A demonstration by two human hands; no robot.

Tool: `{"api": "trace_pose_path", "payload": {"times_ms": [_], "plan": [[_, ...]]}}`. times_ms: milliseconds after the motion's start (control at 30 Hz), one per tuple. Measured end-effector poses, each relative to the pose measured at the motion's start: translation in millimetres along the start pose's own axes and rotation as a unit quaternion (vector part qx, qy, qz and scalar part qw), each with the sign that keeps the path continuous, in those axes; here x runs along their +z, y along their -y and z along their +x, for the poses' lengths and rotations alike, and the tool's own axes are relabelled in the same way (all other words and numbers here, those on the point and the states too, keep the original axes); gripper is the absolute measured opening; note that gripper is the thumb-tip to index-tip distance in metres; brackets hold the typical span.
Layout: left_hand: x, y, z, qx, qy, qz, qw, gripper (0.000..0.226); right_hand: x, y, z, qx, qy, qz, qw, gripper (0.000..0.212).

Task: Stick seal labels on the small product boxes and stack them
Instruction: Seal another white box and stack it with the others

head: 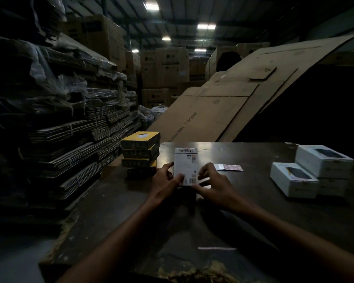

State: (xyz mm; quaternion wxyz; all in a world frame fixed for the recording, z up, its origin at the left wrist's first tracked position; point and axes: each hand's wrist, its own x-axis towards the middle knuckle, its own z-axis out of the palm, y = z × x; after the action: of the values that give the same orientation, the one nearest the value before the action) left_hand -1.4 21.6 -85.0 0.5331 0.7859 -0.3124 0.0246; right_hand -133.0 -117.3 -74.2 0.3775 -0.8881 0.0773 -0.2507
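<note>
Here, my left hand [165, 180] and right hand [209, 181] both pinch the near end of a small white printed cardboard box [185, 166], fingers curled around its edges, on the dark worktop [253, 201]. A stack of yellow flat boxes [140, 149] stands just left; a red-and-white label strip [229, 167] lies right.

White box [185, 166], printed back up, mid-table

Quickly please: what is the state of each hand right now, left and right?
Left hand: grips the left edge of the white box, thumb on its face.
Right hand: fingers curled on the box's lower right edge, holding it.
</note>
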Motion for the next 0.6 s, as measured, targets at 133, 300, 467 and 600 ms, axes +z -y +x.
{"api": "trace_pose_path", "payload": {"times_ms": [133,300,467,600], "plan": [[13,-17,-20,0.007,0.035,-0.018,0.999,0.042,-19,-4,-29,0.059,-0.035,0.137,0.988,0.039],[28,-35,-47,0.051,0.079,-0.016,0.995,0.04,-49,-9,-62,0.099,-0.051,0.189,0.976,0.033],[39,-47,-66,0.078,0.079,-0.017,0.994,0.054,-63,-5,-91,0.085,-0.111,0.154,0.978,0.025],[42,-58,-77,0.099,0.058,-0.029,0.993,0.056,-65,-1,-100,0.072,-0.156,0.109,0.979,0.03]]}}
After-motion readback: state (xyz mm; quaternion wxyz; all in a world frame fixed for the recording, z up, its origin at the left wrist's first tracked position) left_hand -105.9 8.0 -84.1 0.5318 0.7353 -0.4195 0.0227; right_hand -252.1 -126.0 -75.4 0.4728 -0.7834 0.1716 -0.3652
